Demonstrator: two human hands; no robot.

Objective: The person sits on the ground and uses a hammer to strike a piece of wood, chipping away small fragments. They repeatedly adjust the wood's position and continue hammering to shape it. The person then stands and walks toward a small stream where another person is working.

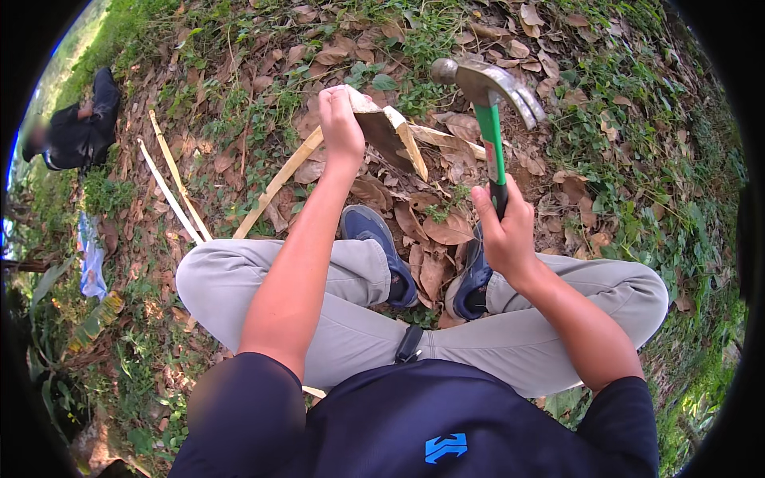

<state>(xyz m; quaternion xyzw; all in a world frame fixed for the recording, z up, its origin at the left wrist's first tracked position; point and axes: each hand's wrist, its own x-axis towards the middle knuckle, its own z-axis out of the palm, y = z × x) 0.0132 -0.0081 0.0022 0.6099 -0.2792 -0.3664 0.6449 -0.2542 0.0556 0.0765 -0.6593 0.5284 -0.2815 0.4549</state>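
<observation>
My right hand (510,231) is closed around the black grip of a claw hammer (492,131). Its green handle stands nearly upright, and the grey metal head is at the top with the claw turned to the right. My left hand (343,131) grips the upper left edge of a small wooden board (390,142) with a dark brown face and pale, rough edges. The hammer head is apart from the board. A pale wooden strip (279,185) slants from my left knee up to my left wrist; whether it joins the board is hidden.
Another strip (446,139) lies behind the board. Two thin sticks (177,187) lie left of my knee. My shoes (374,247) rest on dry leaves and low plants. A person in dark clothes (76,135) sits at far left, above a pale blue plastic sheet or bag (92,259).
</observation>
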